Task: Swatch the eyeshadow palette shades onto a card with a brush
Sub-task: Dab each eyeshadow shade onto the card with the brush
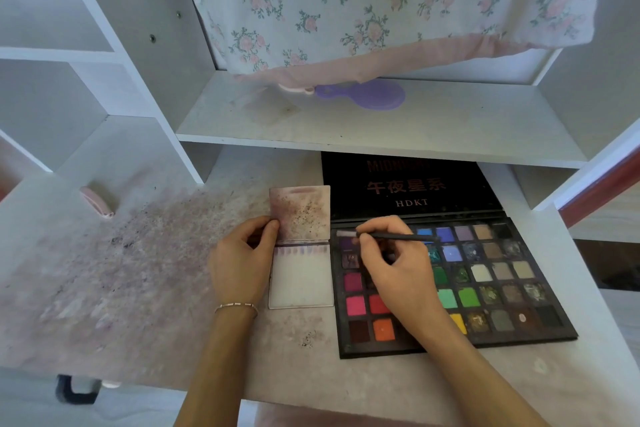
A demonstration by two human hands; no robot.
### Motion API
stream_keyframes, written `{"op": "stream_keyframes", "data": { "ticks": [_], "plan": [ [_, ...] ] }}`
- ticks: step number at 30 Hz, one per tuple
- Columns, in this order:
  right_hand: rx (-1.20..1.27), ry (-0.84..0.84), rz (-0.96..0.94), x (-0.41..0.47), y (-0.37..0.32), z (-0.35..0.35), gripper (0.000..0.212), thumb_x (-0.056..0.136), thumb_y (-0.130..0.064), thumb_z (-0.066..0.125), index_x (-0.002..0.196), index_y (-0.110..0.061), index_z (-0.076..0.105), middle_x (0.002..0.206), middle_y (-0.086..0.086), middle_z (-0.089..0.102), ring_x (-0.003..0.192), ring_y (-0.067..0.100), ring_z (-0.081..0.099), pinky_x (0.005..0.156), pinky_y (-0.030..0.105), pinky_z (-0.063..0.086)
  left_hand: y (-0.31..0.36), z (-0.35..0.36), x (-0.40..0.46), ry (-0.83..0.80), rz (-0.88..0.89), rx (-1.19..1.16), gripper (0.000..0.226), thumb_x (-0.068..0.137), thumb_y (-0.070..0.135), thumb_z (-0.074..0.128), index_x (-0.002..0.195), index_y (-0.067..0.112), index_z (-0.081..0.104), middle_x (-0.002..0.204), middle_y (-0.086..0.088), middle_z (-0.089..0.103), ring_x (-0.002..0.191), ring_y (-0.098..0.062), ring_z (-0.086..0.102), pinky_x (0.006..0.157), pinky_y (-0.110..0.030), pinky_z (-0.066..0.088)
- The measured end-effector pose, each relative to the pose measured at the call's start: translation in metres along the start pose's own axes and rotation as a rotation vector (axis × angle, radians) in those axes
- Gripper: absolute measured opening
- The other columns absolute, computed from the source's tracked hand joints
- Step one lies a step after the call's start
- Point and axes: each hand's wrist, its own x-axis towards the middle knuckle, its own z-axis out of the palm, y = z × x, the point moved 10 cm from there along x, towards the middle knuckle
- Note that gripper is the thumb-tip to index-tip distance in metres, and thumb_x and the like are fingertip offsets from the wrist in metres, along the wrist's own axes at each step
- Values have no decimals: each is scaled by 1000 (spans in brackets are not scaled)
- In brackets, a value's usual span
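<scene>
On the stained white desk (145, 288), at the centre of the view, the brush (391, 236) lies almost level, its long axis running from 3 o'clock to 9 o'clock: the thin black handle trails toward 3 o'clock and the pale, lilac-tinted bristle tip points to 9 o'clock, over the upper left corner of the eyeshadow palette (485, 274). The right hand (398, 270) pinches the handle near the bristles, thumb and forefinger closed on it, the other fingers curled beneath, covering several pans.

The palette is a black tray lying flat, its rows of square pans showing purples and blues along the far edge, pinks, reds and orange at its 7 o'clock corner, greens and a yellow in the middle, browns, greys and glittery shades toward 3 o'clock. Its open black lid (408, 184) stands at 12 o'clock, printed with reddish characters and "HDKT".

Just beside the palette at 9 o'clock lies the card (301, 284), white, with a row of short purple strokes along its top edge. Above it a folded flap (300, 211), smudged mauve and speckled dark, is pinched at its lower left corner by the left hand (242, 263), which wears a beaded bracelet (236, 306).

On the shelf (381, 121) at 12 o'clock a purple hand mirror (367, 94) lies under a floral cloth (381, 7).
</scene>
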Motion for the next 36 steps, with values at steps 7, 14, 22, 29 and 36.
{"op": "stream_keyframes", "data": {
  "ticks": [7,14,22,29,36],
  "plan": [
    [5,111,-62,-19,-6,-35,27,87,-9,51,85,-35,58,85,-13,62,73,9,60,60,17,50,2,-1,-1,-1,13,-26,11,82,19,65,90,15,72,74,16,60,68,10,52,62,-9,37],
    [-88,167,-133,-44,-6,-60,30,81,-6,49,89,-33,57,84,-22,61,68,1,57,57,8,45,7,8,-6,-52,22,-32,10,83,18,64,87,15,72,73,10,63,67,1,56,63,-13,41],
    [-244,205,-110,-37,4,-86,35,85,8,51,89,-27,55,78,-14,57,70,0,55,58,6,42,25,29,-15,-93,72,-27,7,82,16,64,83,14,71,68,7,62,62,-4,55,60,-9,39],
    [-127,94,11,-25,15,-65,36,86,-1,52,84,-36,56,73,-11,61,67,4,56,56,10,45,21,32,-13,-141,73,-68,9,82,17,64,87,15,72,74,8,65,68,-5,59,66,-17,45],
    [-195,99,28,-14,16,-54,26,89,-5,45,78,-27,50,60,-5,51,54,4,47,48,14,38,20,33,-13,-147,61,-79,9,82,16,64,87,14,72,73,8,64,68,-2,58,66,-14,44]
  ]
}}
